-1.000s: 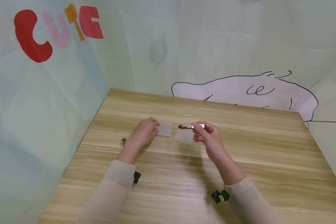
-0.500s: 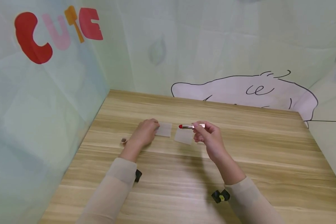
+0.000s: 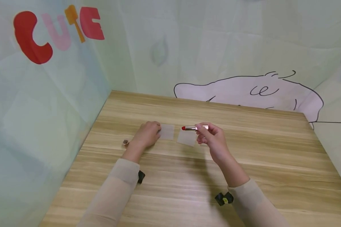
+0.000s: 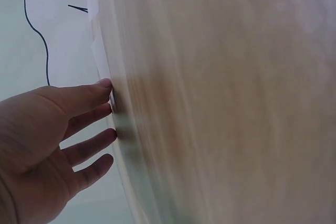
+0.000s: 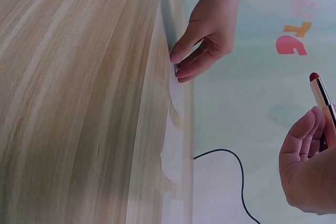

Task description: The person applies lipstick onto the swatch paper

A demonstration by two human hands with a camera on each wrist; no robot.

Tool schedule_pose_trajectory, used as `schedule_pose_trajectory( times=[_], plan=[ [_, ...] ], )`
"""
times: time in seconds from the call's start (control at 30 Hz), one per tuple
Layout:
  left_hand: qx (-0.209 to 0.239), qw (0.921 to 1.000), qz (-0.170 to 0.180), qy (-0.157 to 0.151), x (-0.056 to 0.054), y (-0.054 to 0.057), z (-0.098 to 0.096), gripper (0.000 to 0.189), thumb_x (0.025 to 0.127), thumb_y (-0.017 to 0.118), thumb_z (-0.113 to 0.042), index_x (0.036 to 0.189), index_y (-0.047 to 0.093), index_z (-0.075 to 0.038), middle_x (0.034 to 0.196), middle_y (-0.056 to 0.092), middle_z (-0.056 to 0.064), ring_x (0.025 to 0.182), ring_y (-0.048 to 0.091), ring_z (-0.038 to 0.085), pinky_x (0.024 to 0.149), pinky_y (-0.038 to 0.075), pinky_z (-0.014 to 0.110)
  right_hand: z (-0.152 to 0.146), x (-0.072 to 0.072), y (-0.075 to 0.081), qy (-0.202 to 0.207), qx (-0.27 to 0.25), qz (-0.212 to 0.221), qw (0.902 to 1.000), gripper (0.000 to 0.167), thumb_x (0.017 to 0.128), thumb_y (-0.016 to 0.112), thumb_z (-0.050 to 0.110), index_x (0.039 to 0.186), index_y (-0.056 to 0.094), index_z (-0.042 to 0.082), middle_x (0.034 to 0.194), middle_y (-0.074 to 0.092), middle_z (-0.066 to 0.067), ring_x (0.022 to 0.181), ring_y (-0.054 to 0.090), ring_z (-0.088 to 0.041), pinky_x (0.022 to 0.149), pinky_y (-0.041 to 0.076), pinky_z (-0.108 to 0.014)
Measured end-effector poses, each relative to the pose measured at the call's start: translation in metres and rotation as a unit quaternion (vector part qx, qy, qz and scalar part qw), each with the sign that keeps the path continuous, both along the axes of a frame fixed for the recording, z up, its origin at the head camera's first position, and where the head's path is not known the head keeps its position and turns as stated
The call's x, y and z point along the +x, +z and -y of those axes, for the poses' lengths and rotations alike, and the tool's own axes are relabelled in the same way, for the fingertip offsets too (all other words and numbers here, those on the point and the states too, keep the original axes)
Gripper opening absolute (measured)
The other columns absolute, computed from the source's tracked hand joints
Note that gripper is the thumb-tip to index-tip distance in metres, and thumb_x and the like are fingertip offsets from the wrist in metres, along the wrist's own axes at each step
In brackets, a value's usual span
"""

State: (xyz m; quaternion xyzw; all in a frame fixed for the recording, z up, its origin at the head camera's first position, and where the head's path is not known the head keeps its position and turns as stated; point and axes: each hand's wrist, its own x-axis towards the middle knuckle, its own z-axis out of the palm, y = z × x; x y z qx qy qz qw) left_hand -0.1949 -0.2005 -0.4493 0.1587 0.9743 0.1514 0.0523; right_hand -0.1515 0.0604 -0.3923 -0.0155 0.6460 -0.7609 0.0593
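In the head view my right hand (image 3: 213, 138) holds a lipstick (image 3: 190, 128) by its base. The lipstick lies level above the table, red tip (image 5: 314, 77) exposed and pointing left. My left hand (image 3: 147, 134) is at the left edge of a small white paper sheet (image 3: 167, 131); in the right wrist view its thumb and fingertips pinch that edge low at the tabletop. A second white sheet (image 3: 186, 138) lies flat beside the first, below the lipstick. The lipstick cap (image 3: 126, 142) lies on its side, left of my left forearm.
The wood-grain table (image 3: 176, 189) meets cloth walls at the left and back. In the right wrist view a further pale sheet edge (image 5: 172, 211) shows along the tabletop. Black wrist devices (image 3: 224, 199) hang near both sleeves.
My left hand has shifted slightly toward me, and the left sheet has turned a little with it. My right hand and the lipstick have stayed almost still.
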Motion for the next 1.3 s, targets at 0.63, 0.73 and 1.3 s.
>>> schedule_pose_trajectory(
  times=[0.63, 0.73, 1.3],
  plan=[
    [0.000, 0.9999, -0.013, -0.004, 0.007, -0.002, 0.000, 0.022, 0.096, 0.069, -0.011, 0.114, 0.072, 0.002, 0.128, 0.066, 0.016, 0.116, 0.061, 0.037, 0.101, 0.049, 0.050, 0.022, -0.020, -0.007, 0.022, 0.123, -0.011, 0.9921, 0.025, 0.097, 0.071, 0.024, 0.106, 0.069, 0.001, 0.086, 0.065, -0.008, 0.062, 0.059, -0.013, 0.060, 0.055, -0.022],
    [-0.004, 0.9999, -0.013, -0.007, 0.004, -0.003, 0.000, 0.023, 0.096, 0.069, -0.013, 0.114, 0.073, 0.001, 0.130, 0.065, 0.015, 0.117, 0.061, 0.037, 0.102, 0.049, 0.049, 0.028, -0.029, -0.011, 0.024, 0.166, -0.026, 0.9854, 0.027, 0.095, 0.074, 0.025, 0.105, 0.070, 0.000, 0.086, 0.064, -0.009, 0.061, 0.058, -0.013, 0.059, 0.055, -0.022],
    [-0.004, 1.0000, 0.001, 0.008, 0.005, -0.002, 0.002, 0.026, 0.096, 0.072, -0.019, 0.117, 0.073, -0.005, 0.135, 0.064, 0.009, 0.121, 0.060, 0.033, 0.103, 0.048, 0.047, 0.054, -0.054, -0.035, 0.036, 0.278, -0.063, 0.9578, 0.028, 0.092, 0.076, 0.034, 0.098, 0.073, 0.006, 0.084, 0.067, -0.004, 0.064, 0.064, -0.020, 0.057, 0.053, -0.024]
  ],
)
